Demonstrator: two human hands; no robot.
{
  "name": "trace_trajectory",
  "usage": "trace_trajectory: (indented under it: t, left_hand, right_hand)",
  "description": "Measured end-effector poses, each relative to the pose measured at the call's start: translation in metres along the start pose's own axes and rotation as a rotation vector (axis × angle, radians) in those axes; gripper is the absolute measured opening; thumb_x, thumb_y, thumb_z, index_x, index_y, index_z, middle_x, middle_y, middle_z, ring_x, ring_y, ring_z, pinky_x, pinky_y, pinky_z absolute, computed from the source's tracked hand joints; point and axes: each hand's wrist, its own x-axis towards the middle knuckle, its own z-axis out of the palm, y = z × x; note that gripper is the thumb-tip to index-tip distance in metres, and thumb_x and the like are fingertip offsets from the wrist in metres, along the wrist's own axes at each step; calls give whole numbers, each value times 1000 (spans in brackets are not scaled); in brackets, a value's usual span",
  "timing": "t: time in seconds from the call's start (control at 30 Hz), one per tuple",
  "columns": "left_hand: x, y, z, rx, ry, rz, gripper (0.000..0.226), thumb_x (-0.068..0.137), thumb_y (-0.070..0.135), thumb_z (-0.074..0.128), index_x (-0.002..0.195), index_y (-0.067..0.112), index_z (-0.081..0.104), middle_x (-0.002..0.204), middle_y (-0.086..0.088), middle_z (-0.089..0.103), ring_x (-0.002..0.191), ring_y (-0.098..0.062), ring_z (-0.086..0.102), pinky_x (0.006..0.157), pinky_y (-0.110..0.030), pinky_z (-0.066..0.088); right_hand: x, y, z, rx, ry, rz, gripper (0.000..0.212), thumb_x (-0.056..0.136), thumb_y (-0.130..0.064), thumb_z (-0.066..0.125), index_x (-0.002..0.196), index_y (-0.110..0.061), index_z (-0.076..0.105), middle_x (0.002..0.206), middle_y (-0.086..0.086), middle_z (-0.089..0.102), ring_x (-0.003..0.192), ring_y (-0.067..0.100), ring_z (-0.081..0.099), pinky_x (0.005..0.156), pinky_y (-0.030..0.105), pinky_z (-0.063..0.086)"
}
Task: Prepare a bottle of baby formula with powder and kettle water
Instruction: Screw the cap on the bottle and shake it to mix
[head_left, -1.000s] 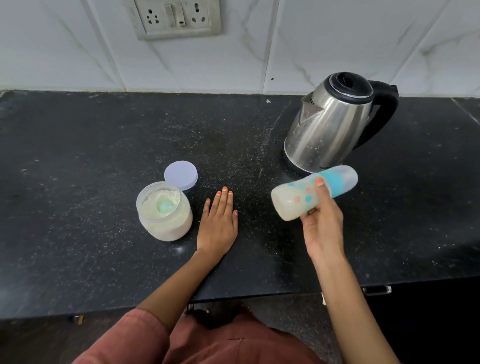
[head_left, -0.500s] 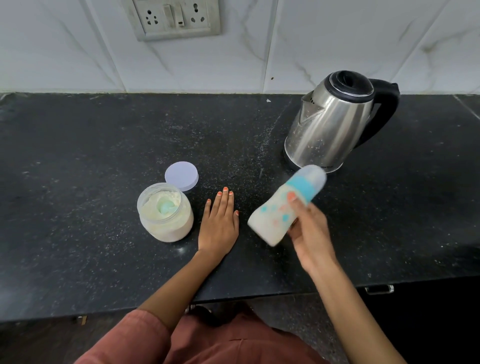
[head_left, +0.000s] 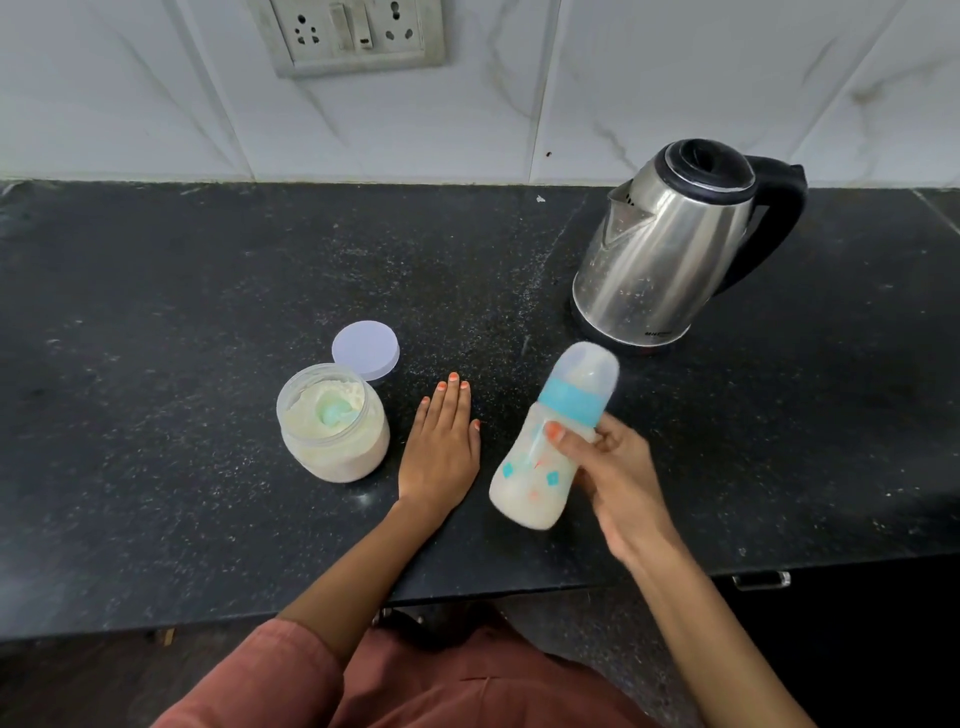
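Observation:
My right hand (head_left: 615, 478) grips a capped baby bottle (head_left: 540, 467) with a blue collar, a clear cap and milky liquid inside; the bottle leans with its top up and to the right, above the counter. My left hand (head_left: 441, 447) lies flat on the black counter (head_left: 182, 338), fingers straight, just left of the bottle. An open jar of formula powder (head_left: 335, 431) with a pale green scoop in it stands left of that hand. A steel kettle (head_left: 670, 249) with a black lid and handle stands at the back right.
The jar's round lilac lid (head_left: 366, 349) lies behind the jar. A socket plate (head_left: 353, 34) is on the tiled wall. The counter's front edge runs just below my forearms, with a drawer handle (head_left: 761, 579) under it at the right.
The bottle has swung from lying nearly sideways to near upright in my right hand, and has come down and left. My left hand has stayed flat on the counter.

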Motion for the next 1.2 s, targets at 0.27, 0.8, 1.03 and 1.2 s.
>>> trace_trajectory:
  t: [0.27,0.8,1.03,1.2]
  left_hand:
    - [0,0,1,18,34,17,62,92,35,2,144,5,16,154,-11,15,142,-22,13,113,-32,3]
    - [-1,0,0,2,27,11,50,100,25,23,145,6,12,155,-9,10,143,-20,7,114,-31,0]
    - [-1,0,0,16,28,15,51,99,27,18,145,6,13,155,-10,11,143,-21,8,113,-31,-2]
    - [-1,0,0,18,31,9,50,100,26,21,145,7,9,155,-8,7,143,-19,5,114,-31,-1]
  right_hand:
    - [18,-5,-8,243,127,-3,24,74,-16,63,97,-11,63,84,-2,74,77,6,69,66,22,57]
    - [10,-13,-11,199,120,-47,31,64,-24,66,92,-12,65,82,-4,74,77,6,69,64,21,57]
    - [0,0,-1,84,34,45,27,62,-21,66,87,-12,66,76,-3,74,72,6,69,64,21,57]
    - [18,-13,-14,440,201,53,14,81,-18,61,93,-14,64,82,-3,75,77,9,70,66,24,58]
